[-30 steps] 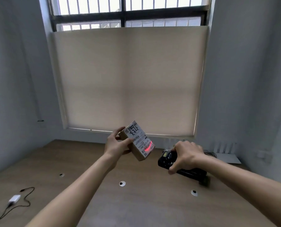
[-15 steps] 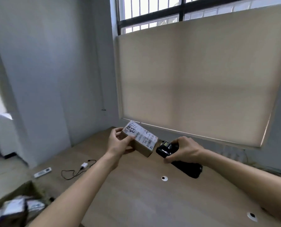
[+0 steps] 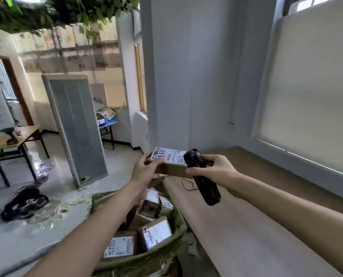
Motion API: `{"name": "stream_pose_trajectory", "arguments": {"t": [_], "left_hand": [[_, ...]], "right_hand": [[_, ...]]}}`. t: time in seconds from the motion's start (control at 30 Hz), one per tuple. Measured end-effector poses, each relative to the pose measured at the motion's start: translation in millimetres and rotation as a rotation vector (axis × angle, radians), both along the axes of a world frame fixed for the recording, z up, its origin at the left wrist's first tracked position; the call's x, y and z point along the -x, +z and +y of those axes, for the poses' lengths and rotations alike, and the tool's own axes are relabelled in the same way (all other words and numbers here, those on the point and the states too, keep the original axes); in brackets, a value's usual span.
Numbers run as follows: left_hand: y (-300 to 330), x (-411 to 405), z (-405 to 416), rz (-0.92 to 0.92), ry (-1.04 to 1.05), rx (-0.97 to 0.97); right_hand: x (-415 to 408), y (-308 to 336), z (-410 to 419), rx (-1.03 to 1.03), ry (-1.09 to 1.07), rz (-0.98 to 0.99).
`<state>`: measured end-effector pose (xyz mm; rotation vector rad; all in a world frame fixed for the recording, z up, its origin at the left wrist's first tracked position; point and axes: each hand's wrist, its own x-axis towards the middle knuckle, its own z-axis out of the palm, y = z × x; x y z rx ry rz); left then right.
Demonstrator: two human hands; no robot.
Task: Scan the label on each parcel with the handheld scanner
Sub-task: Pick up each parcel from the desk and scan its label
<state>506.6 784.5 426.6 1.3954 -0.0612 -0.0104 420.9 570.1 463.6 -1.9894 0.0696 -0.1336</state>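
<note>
Interior view. A pale grey wall [image 3: 186, 76] meets a window covered by a cream roller blind [image 3: 314, 92], lit from behind. A wooden table [image 3: 246, 226] runs along below the blind. On the glossy light floor [image 3: 52, 196] stands a tall grey panel [image 3: 76, 128], tilted. At far left, a black-legged side table [image 3: 12, 140]. Green foliage [image 3: 46, 11] hangs overhead.

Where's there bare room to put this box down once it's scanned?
The wooden counter is bare along its near stretch, between the window wall and the green sack. A thin black cord lies on it beside the scanner in the right hand. The sack is crowded with labelled parcels. The left hand holds the box above it.
</note>
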Motion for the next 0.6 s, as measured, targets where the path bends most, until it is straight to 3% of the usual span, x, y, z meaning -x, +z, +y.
{"name": "stream_pose_trajectory", "arguments": {"t": [0.3, 0.6], "left_hand": [[-73, -77, 185, 0.04, 0.137, -0.316], [-211, -122, 236, 0.223, 0.128, -0.455]], "right_hand": [[-131, -68, 151, -0.039, 0.16, 0.083], [-209, -210, 206, 0.032, 0.193, 0.328]]}}
